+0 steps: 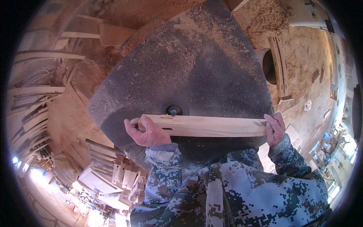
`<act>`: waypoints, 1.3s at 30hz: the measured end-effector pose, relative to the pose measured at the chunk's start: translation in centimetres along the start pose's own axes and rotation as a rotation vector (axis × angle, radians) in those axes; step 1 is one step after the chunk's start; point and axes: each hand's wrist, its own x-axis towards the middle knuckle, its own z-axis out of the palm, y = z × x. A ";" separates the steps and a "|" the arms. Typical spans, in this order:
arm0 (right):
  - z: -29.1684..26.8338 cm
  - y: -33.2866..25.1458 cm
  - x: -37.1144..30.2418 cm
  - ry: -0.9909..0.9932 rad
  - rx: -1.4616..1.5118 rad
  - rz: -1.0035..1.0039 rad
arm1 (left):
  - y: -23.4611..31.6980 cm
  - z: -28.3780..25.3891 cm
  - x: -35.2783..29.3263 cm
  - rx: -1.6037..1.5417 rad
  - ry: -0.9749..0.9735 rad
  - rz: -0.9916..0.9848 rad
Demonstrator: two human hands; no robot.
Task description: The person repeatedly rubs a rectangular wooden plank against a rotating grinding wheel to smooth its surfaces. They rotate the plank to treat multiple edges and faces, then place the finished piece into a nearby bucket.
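Note:
A pale wooden board (211, 126) lies crosswise in front of me, near the close edge of a dark machine table (151, 75). My left hand (148, 131) grips its left end, fingers wrapped round it, close to a narrow slot cut in the wood. At the other end my right hand (275, 129) is closed on the board, thumb and fingers round its tip. A round opening with a metal spindle (173, 112) sits in the table, right beside the board's far edge. Whether the board touches the spindle I cannot tell.
Sawdust (204, 34) covers the table's far part. To the right stand a round duct (269, 66) and slotted wooden strips (278, 68). Stacked wood pieces (126, 176) lie at the lower left, and curved boards (36, 121) line the left side.

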 end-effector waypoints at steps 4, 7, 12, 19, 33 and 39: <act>0.3 -0.7 -0.3 0.042 0.012 0.105 | 0.4 -0.1 0.3 -0.017 0.025 0.003; 0.9 -0.3 0.1 0.146 0.010 0.130 | 0.0 -0.5 0.6 0.044 0.058 0.006; 1.9 -0.5 1.6 0.160 -0.035 0.112 | -1.6 -2.0 2.4 0.043 0.100 0.095; 4.1 -3.5 6.1 0.217 -0.062 0.002 | -2.2 -5.5 6.9 0.094 0.124 0.058; 7.8 -8.9 12.6 0.156 0.084 -0.248 | -1.9 -11.5 10.5 0.149 0.389 -0.197; 8.8 -10.3 13.5 0.126 0.077 -0.282 | -3.4 -13.9 10.6 0.016 0.426 -0.180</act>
